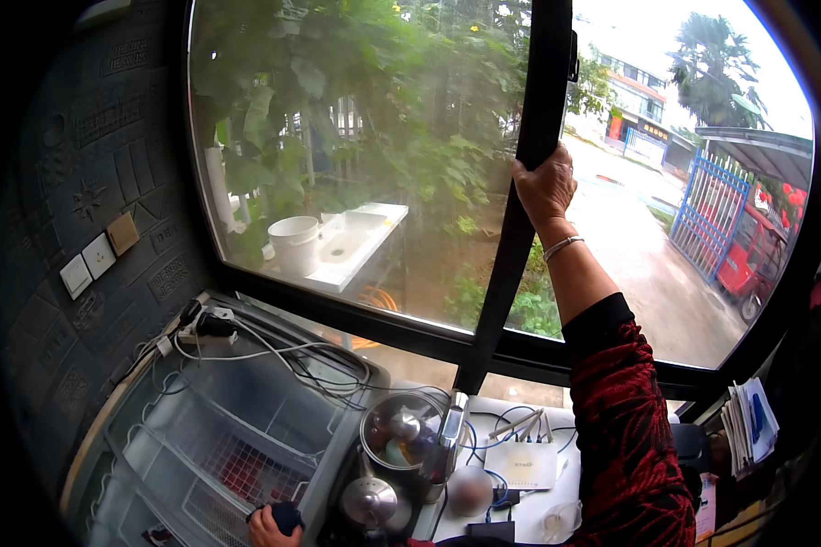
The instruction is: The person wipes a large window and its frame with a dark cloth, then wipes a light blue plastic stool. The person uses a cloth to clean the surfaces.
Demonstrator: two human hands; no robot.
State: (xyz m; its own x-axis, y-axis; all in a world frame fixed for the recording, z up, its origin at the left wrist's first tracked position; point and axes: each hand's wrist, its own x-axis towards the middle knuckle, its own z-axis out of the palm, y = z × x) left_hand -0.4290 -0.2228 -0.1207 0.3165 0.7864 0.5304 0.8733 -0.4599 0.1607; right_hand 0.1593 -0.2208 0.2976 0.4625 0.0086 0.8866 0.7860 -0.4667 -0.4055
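Note:
My right hand (551, 183) is raised and grips the black frame of the window (535, 116), its fingers curled round the edge of the upright. A bracelet is on that wrist, below it a dark red patterned sleeve. At the bottom, my left hand (272, 530) holds a dark bunched cloth (287, 517) over the edge of a glass-topped chest freezer (219, 383) with wire baskets inside. Behind the glass pane left of the upright are green leaves, a white sink (356, 236) and a white bucket (294, 239).
A power strip (209, 331) with cables lies on the freezer's back edge. Right of the freezer stand a glass-lidded pot (402, 429) and a metal kettle (369, 501). A white router (521, 465) with cables lies on a white surface. Papers (750, 424) stand at the right.

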